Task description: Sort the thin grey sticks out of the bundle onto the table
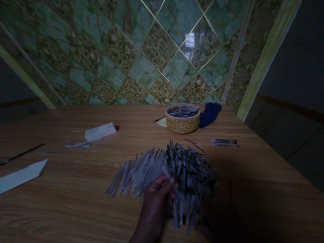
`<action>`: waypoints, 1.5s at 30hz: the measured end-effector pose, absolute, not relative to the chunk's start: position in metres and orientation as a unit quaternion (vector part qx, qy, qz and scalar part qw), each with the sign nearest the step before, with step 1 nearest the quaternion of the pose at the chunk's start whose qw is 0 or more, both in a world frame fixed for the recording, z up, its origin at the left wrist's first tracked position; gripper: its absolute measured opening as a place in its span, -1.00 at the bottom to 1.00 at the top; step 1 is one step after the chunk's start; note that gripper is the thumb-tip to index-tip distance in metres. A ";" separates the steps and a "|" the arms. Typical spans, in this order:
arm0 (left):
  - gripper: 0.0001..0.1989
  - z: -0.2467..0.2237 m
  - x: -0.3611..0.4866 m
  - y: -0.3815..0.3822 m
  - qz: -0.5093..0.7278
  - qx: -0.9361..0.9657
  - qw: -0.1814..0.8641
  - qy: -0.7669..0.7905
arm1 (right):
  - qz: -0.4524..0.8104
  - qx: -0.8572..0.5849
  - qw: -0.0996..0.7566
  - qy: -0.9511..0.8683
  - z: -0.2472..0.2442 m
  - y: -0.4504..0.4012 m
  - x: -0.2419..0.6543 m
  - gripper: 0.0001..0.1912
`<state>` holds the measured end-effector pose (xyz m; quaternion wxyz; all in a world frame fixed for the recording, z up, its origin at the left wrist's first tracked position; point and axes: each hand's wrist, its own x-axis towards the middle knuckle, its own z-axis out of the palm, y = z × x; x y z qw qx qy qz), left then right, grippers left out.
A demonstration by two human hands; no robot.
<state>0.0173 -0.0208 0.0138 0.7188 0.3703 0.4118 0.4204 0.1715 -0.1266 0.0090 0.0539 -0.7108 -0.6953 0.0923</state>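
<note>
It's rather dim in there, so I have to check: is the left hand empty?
No, the left hand holds a pale, slender stick, one end of which shows beyond its grip.

No readable lettering
Any print on the pale packet point(100, 131) on the bench point(76, 195) is too dim and blurred to read.

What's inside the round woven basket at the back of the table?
The basket holds a loose layer of slim greyish sticks, reaching about its rim. That layer and the front wall hide whatever lies deeper, and the bottom.
</note>
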 end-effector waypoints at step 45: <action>-0.77 0.025 0.015 -0.022 0.491 0.287 0.741 0.357 | 0.367 -0.672 0.346 -0.542 -0.003 -0.120 0.169 -0.78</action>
